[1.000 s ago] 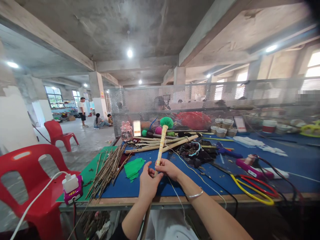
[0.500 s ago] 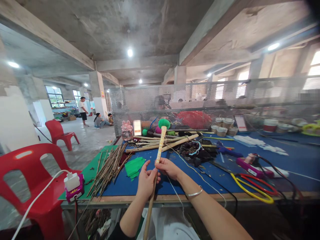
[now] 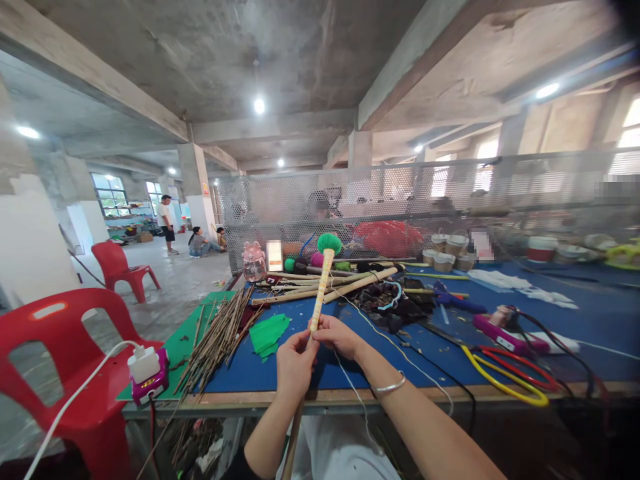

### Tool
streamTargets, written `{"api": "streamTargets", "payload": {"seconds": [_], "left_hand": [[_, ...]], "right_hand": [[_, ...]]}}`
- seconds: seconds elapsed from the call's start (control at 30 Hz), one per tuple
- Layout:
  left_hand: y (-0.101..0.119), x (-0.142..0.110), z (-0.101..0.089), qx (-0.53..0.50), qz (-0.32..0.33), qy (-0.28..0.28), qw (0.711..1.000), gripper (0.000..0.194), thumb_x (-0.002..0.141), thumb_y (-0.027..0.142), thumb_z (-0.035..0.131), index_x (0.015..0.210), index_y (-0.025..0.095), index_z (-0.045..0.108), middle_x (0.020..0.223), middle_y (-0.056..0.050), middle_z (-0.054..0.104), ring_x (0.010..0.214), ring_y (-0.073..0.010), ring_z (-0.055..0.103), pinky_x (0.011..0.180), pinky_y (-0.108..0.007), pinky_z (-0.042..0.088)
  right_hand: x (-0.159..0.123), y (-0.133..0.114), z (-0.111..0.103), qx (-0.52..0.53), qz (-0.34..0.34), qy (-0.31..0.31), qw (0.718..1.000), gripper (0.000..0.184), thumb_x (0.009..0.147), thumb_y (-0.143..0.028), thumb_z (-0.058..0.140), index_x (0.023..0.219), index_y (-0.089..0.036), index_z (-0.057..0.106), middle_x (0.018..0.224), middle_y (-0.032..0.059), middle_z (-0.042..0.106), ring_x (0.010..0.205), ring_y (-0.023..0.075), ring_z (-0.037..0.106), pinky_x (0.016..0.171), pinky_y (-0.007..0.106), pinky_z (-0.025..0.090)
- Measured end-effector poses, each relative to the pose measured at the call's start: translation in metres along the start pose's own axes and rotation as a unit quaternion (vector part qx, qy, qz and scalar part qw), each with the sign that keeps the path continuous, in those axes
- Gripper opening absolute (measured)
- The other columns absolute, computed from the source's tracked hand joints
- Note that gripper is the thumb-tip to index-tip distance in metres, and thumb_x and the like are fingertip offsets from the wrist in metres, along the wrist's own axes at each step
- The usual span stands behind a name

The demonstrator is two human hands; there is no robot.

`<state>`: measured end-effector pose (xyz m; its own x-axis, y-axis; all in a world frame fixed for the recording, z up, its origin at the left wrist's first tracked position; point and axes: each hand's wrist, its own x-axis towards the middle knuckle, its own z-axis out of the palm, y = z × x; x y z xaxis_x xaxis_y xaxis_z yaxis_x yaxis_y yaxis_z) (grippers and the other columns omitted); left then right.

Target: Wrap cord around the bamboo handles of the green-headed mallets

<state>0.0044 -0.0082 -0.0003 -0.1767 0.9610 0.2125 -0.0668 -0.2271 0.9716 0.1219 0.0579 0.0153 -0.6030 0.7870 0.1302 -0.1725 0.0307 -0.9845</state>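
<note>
A long wooden stick (image 3: 294, 437) leans up and away from me, its upper part wrapped in pale yellow-and-white banding (image 3: 321, 293). On its far end sits a green tuft (image 3: 329, 244) of thread or yarn. Both hands meet at the lower end of the wrapping. My left hand (image 3: 295, 363) is closed around the stick, fingers pressed together. My right hand (image 3: 339, 337) pinches the wrapped part just above it and wears a silver bangle. White thread (image 3: 353, 380) hangs from near the right hand toward my lap; whether it joins the wrapping is hidden by the fingers.
Thin twigs (image 3: 215, 343) and green cloth (image 3: 269, 335) lie left on the blue table (image 3: 235, 380). Behind are bamboo sticks (image 3: 360, 285) and a mesh screen (image 3: 280, 193). Yellow-handled scissors (image 3: 500, 380) and a purple power strip (image 3: 510, 337) lie right. Red chairs (image 3: 95, 333) stand left.
My left hand's fingers, raised and apart before, have closed onto the stick beside the right hand. The stick and its green tuft have shifted only slightly.
</note>
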Motion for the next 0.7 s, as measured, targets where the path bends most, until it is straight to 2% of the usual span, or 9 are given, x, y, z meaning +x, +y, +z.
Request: {"api": "streamTargets", "payload": {"seconds": [0.27, 0.4, 0.5, 0.6, 0.7], "left_hand": [[-0.0031, 0.0024, -0.0011, -0.033, -0.010, 0.007, 0.999, 0.048, 0.060, 0.042, 0.067, 0.095, 0.011, 0.062, 0.053, 0.003, 0.054, 0.038, -0.0051, 0.041, 0.033, -0.016, 0.030], [-0.0032, 0.0026, -0.0015, -0.063, -0.031, 0.000, 0.998, 0.051, 0.058, 0.043, 0.068, 0.095, 0.011, 0.057, 0.059, 0.000, 0.059, 0.042, -0.0076, 0.050, 0.035, -0.016, 0.034], [-0.0024, 0.0011, -0.0007, -0.082, -0.027, -0.016, 0.996, 0.058, 0.062, 0.045, 0.064, 0.107, 0.014, 0.046, 0.066, -0.002, 0.062, 0.044, -0.0093, 0.055, 0.038, -0.017, 0.038], [-0.0003, -0.0013, 0.0005, -0.083, -0.024, -0.029, 0.996, 0.067, 0.068, 0.046, 0.059, 0.122, 0.018, 0.031, 0.070, -0.002, 0.063, 0.044, -0.0100, 0.056, 0.038, -0.017, 0.039], [0.0004, -0.0016, 0.0007, -0.059, -0.030, -0.032, 0.997, 0.065, 0.070, 0.048, 0.056, 0.122, 0.018, 0.032, 0.068, -0.001, 0.061, 0.045, -0.0099, 0.055, 0.038, -0.017, 0.037]], "right_hand": [[0.0003, 0.0006, 0.0020, 0.011, 0.005, -0.006, 1.000, 0.033, 0.063, -0.036, 0.069, 0.079, -0.014, 0.048, 0.049, -0.0074, 0.046, 0.031, 0.0003, 0.023, 0.032, 0.019, 0.008], [-0.0010, -0.0029, 0.0059, 0.050, -0.011, -0.009, 0.999, 0.033, 0.061, -0.033, 0.071, 0.077, -0.013, 0.051, 0.056, -0.0039, 0.051, 0.040, 0.0030, 0.038, 0.037, 0.017, 0.021], [-0.0015, -0.0035, 0.0067, 0.076, -0.020, -0.019, 0.997, 0.032, 0.061, -0.034, 0.071, 0.079, -0.012, 0.055, 0.062, -0.0011, 0.054, 0.049, 0.0062, 0.048, 0.045, 0.018, 0.031], [-0.0002, -0.0009, 0.0043, 0.051, -0.018, -0.021, 0.998, 0.033, 0.063, -0.035, 0.069, 0.082, -0.011, 0.056, 0.061, -0.0009, 0.055, 0.045, 0.0051, 0.045, 0.043, 0.018, 0.028], [0.0017, 0.0020, 0.0009, 0.008, -0.016, 0.003, 1.000, 0.034, 0.062, -0.035, 0.069, 0.083, -0.011, 0.056, 0.057, -0.0023, 0.054, 0.040, 0.0041, 0.039, 0.040, 0.018, 0.023]]}}
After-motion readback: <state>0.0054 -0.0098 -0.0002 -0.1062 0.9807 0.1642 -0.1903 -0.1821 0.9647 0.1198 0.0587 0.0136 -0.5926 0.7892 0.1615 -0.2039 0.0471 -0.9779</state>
